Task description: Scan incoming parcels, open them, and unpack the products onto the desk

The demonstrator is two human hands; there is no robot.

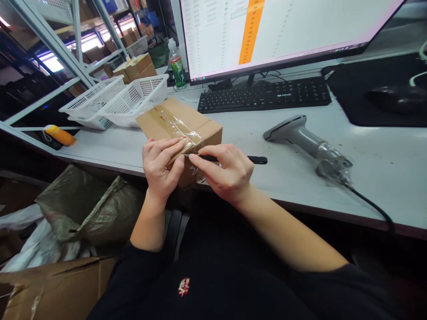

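A cardboard box (203, 122) with clear tape along its top sits tilted at the desk's front edge. My left hand (162, 164) grips its near left corner, fingers on the taped top and thumb at the near side. My right hand (228, 171) is closed around a slim black utility knife (258, 160), whose handle end sticks out to the right. The knife's thin pale tip meets the box's near edge, close to my left thumb. My right fingers partly hide the knife and the front of the box.
Behind the box are a keyboard (267, 95), a monitor (287, 33) and a green-labelled bottle (176, 66). White baskets (133, 98) stand back left. A grey barcode scanner (303, 138) with its cable lies right. Below left are a large bag (90, 204) and an open carton (63, 284).
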